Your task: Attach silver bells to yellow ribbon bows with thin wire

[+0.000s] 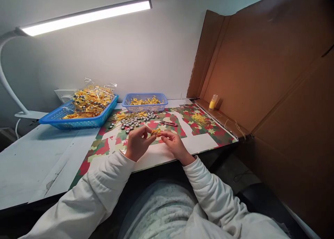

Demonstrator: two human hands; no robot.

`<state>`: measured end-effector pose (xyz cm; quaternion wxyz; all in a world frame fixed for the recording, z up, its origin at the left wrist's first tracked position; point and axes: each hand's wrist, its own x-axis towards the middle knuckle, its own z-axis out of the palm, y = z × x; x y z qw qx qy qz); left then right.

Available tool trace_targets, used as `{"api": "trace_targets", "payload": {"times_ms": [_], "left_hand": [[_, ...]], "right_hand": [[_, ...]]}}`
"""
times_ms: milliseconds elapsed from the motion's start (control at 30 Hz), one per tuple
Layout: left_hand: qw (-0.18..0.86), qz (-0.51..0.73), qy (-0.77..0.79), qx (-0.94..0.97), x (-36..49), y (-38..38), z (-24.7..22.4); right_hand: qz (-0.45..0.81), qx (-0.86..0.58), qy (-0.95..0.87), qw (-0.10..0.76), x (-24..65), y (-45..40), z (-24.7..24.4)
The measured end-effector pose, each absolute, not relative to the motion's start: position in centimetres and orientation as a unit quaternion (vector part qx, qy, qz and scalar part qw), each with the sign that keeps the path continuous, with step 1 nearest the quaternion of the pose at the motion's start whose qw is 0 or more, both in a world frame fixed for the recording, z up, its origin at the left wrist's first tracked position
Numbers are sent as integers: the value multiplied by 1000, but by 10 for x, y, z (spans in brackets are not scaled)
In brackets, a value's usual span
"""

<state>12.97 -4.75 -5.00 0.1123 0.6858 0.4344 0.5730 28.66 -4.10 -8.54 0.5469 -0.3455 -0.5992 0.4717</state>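
Note:
My left hand [138, 142] and my right hand [175, 145] meet above the front edge of the patterned mat [99, 146]. Between their fingertips is a small yellow ribbon piece [156, 131], pinched from both sides. Just behind my left hand lie several silver bells [133, 120], with yellow ribbon pieces [120, 116] beside them. A pair of small red-handled snips [169, 124] rests on the mat behind my hands. To the right sits a tangle of yellow threads [198, 118].
A blue basket [75, 123] with a plastic bag of yellow pieces and bells stands at the left. Another basket [144, 108] holds yellow pieces at the back. A yellow bottle [213, 102] stands by the cardboard [261, 68]; a lamp [88, 17] hangs above.

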Motion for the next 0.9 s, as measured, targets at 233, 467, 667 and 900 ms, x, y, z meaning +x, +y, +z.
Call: {"api": "trace_targets", "payload": {"times_ms": [233, 467, 667, 900], "left_hand": [[232, 586, 453, 631, 128, -38, -55], [182, 574, 461, 652, 127, -39, -54], [168, 570, 455, 663, 127, -40, -53], [269, 578, 442, 631, 127, -34, -57]], "right_hand": [[372, -399, -586, 599, 290, -50, -79], [76, -389, -720, 569, 279, -60, -63], [-7, -440, -748, 496, 271, -48, -53], [37, -388, -710, 587, 272, -47, -56]]}}
